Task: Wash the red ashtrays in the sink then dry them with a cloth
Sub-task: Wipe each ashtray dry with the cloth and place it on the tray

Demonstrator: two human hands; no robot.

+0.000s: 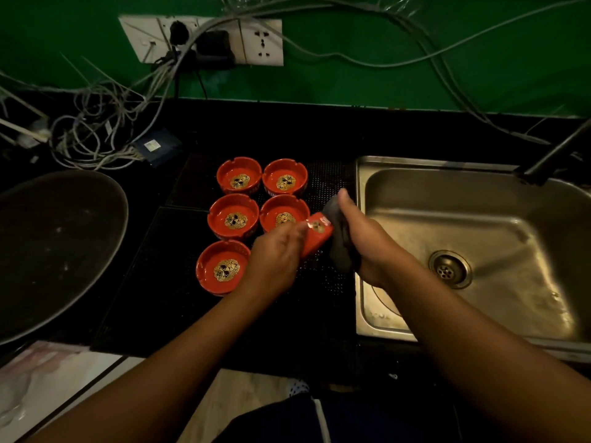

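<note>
Worn: a dark garment (275, 423) (one white stripe (322, 422) down it).

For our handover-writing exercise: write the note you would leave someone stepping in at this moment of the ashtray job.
Left hand holds one red ashtray tilted on edge above the mat.
Right hand grips the cloth against it.
Five ashtrays sit upright on the mat, beside the sink, which holds none.
To do: finish drying this one; whether the others are dry cannot be told.

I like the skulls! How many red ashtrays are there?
6 ashtrays: five on the black mat, two at the back, two in the middle, one in front. The left hand holds the sixth against the cloth.
</note>
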